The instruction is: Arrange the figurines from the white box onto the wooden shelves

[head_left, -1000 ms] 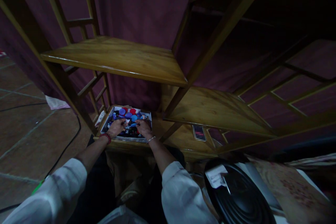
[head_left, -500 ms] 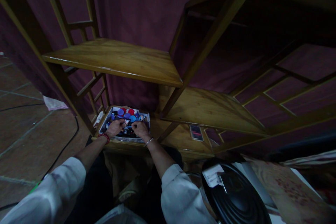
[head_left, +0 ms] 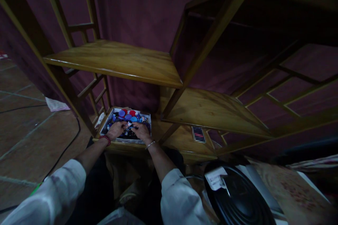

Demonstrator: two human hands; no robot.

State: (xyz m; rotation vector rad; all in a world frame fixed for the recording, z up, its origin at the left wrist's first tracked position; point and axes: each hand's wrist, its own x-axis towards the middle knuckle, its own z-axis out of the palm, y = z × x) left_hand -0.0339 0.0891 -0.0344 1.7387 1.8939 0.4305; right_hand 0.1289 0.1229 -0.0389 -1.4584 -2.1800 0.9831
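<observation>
A shallow white box [head_left: 150,121] holds a jumble of small things: purple, blue and red discs and small coloured pieces. Over its near half, my left hand [head_left: 117,130] has its fingertips pinched on a small white-and-pink figure [head_left: 129,124]. My right hand [head_left: 142,130] comes in from the other side, fingers bent and thumb close to them, right beside the figure. What its fingertips hold is too small to make out. Dark pieces lie in the box below both hands.
The box stands on the bottom board of a wooden shelf unit, under a higher shelf [head_left: 113,58]. A dark phone-like object [head_left: 198,134] lies further right on that board. At lower right is a black ridged oval object [head_left: 240,197] with a white tag. A cable [head_left: 67,153] crosses the tiled floor.
The white-and-pink figure has shifted slightly right and down. My right hand's fingertips now sit closer to it and are a little less tightly curled. The box stays put.
</observation>
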